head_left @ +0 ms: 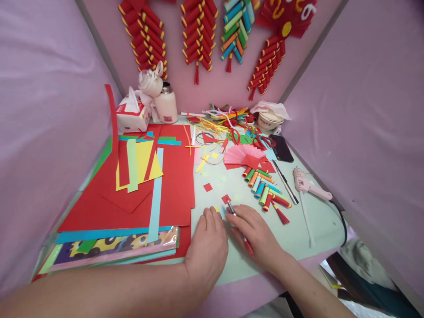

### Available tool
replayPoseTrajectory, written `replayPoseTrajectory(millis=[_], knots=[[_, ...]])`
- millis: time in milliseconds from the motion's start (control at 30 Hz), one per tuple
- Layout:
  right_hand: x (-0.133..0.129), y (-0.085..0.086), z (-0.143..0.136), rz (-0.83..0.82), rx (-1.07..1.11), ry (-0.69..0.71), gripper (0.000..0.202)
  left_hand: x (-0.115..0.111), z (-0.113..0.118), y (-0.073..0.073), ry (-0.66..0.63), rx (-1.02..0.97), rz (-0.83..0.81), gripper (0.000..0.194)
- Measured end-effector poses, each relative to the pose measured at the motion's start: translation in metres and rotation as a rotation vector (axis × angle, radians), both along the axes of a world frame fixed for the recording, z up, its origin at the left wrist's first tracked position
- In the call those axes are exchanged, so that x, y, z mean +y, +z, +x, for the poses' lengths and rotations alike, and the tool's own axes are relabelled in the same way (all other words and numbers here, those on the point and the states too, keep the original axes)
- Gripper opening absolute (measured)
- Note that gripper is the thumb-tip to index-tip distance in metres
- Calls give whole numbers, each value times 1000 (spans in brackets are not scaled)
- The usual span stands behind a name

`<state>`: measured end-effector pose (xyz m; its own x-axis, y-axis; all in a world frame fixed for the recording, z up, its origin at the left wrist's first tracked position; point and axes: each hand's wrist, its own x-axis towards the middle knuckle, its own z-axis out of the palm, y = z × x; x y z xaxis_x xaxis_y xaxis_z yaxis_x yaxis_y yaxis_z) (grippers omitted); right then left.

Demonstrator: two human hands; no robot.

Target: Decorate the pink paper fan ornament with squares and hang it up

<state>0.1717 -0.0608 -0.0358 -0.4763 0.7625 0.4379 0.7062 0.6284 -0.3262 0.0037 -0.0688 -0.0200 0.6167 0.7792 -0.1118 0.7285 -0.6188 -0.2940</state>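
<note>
My right hand (253,234) is closed round a slim pen-like tool (245,242) with a red lower end; its metallic tip points up and left at a small red paper square (225,199). Just left of it, my left hand (209,243) rests on the table with its fingers together, a bit of yellow showing at the fingertips; what is under them is hidden. Another red square (207,187) lies above my left hand. To the right sits a string of coloured paper rolls (265,187) with a red tassel, below a pink paper fan (243,154).
Red sheets (175,176) and paper strips cover the left side. At the back stand a tissue box (133,115), a bottle (166,104) and a bowl (270,119). A phone (281,148), a craft knife (285,182) and a glue gun (311,185) lie right.
</note>
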Motion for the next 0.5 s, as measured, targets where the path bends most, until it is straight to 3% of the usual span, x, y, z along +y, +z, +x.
replayPoseTrajectory(millis=[100,500], knots=[[-3,-1,-4,16,-13,56,37,-6,-1,3,-28,13,-12,48],[-4,-5,-4,8,-36,4,36,-17,-2,-7,-64,-98,-30,49]])
